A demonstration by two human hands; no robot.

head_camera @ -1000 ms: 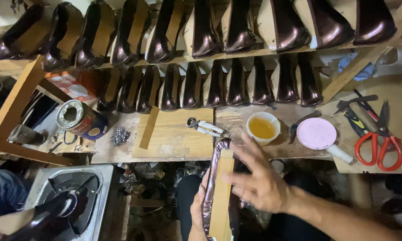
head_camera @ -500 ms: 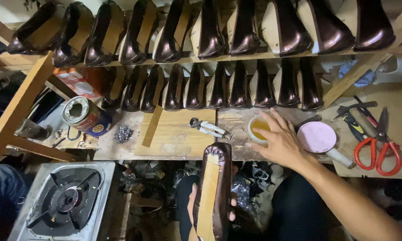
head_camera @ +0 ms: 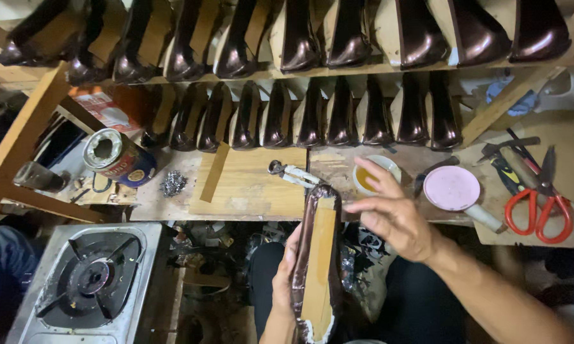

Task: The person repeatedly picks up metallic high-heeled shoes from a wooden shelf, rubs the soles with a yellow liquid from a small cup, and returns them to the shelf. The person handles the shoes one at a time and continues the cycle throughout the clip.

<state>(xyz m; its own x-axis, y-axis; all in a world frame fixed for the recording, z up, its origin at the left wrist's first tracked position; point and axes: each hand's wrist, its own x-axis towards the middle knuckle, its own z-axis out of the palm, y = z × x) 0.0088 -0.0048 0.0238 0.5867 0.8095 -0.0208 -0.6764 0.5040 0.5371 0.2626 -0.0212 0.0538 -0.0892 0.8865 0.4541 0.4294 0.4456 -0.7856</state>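
My left hand [head_camera: 285, 275] grips a shoe on its last [head_camera: 316, 258], sole side up, with dark brown leather wrapped around a tan insole. It points away from me over my lap. My right hand [head_camera: 394, 212] hovers just right of the shoe's toe, fingers spread and holding nothing. Right behind those fingers stands a small white cup of yellow glue [head_camera: 374, 175] on the wooden workbench [head_camera: 255, 188]. A pair of metal pincers [head_camera: 293, 173] lies on the bench just beyond the shoe's toe.
Two shelves hold rows of dark brown lasted shoes [head_camera: 338, 114]. On the bench lie a pink round lid [head_camera: 451, 188], red-handled scissors [head_camera: 540, 204], a tin can [head_camera: 118, 156] and a pile of tacks [head_camera: 172, 183]. A gas stove [head_camera: 89, 280] sits lower left.
My right hand has drawn back from the glue cup toward the shoe. The shoe has stayed upright in my left hand.
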